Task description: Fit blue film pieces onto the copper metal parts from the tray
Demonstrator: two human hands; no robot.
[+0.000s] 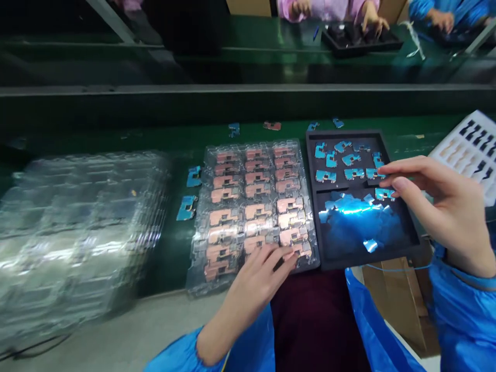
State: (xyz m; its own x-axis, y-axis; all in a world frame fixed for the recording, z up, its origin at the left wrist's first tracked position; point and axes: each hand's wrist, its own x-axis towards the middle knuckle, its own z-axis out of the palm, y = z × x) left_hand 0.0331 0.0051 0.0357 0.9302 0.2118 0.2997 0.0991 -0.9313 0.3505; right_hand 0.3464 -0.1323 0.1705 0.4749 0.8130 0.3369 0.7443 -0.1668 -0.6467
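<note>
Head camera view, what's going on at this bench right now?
A person in blue sleeves works at a green belt. The left hand rests its fingertips on the near end of a clear tray of copper-coloured parts. The right hand reaches over a black tray of small blue pieces, fingertips at one of them; whether it is gripped is unclear. A blurred stack of clear trays sits to the left.
</note>
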